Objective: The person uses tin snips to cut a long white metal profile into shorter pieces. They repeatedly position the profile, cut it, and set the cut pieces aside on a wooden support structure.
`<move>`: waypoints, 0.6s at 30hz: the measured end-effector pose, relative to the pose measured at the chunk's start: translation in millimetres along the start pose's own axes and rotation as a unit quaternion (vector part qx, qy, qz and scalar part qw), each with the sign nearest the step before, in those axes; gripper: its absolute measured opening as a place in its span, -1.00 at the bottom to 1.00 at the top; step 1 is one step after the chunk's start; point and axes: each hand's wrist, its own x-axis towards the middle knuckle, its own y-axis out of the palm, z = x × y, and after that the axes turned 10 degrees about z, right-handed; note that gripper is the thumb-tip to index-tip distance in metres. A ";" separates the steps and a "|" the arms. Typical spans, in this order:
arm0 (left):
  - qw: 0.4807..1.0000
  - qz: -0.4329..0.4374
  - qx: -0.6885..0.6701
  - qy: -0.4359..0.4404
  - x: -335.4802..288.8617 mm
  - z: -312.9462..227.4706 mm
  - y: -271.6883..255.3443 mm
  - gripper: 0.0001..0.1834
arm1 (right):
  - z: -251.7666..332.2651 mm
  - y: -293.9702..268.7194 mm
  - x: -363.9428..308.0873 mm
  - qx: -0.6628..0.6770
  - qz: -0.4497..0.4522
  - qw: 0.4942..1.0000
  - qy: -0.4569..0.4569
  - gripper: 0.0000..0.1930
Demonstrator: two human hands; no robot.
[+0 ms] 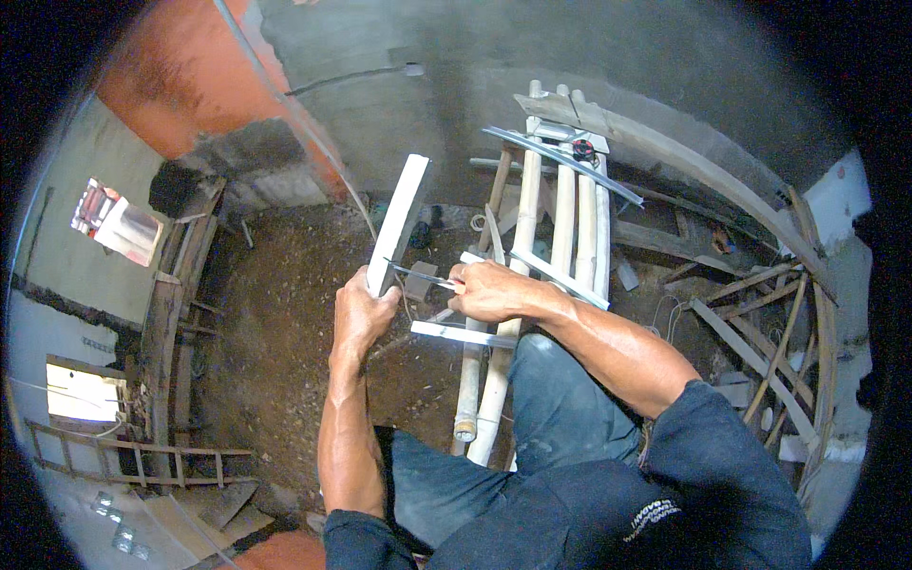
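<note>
My left hand [357,315] is closed round the lower end of a long white bar [406,211], which looks like a channel profile and tilts up and away. In my right hand [496,293] is a thin tool [424,275] with a dark shaft and an orange-red handle; its exact kind is unclear. The tool's tip reaches the bar just above my left fingers; whether it touches cannot be made out. Below my right hand a short white strip [463,333] lies across a bench of bamboo poles [563,214]. Another white strip [560,279] rests slantwise on the poles, beyond my right forearm.
Grey metal channels [570,167] and a small red-and-black round object [583,149] sit at the bench's far end. A long plank [684,157] runs along the right wall above stacked timber [760,347]. Boards [171,323] lean at the left; a wooden ladder [142,465] lies lower left.
</note>
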 end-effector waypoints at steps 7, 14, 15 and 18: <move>1.000 -0.007 -0.013 -0.004 -1.1 -2.7 3.5 -0.65 | -2.4 0.7 3.4 0.056 -0.002 0.998 0.027 -0.64; 0.990 -0.009 0.144 0.000 -4.4 -7.3 5.7 -0.59 | 2.0 4.5 5.6 0.042 -0.021 0.997 0.053 -0.65; 0.987 -0.006 0.163 -0.004 -5.1 -9.2 8.5 -0.56 | 1.6 6.0 5.5 0.044 -0.032 0.997 0.053 -0.65; 0.981 -0.030 0.192 0.030 -3.9 -13.3 16.5 -0.58 | -0.1 8.0 8.0 0.047 -0.059 0.996 0.051 -0.66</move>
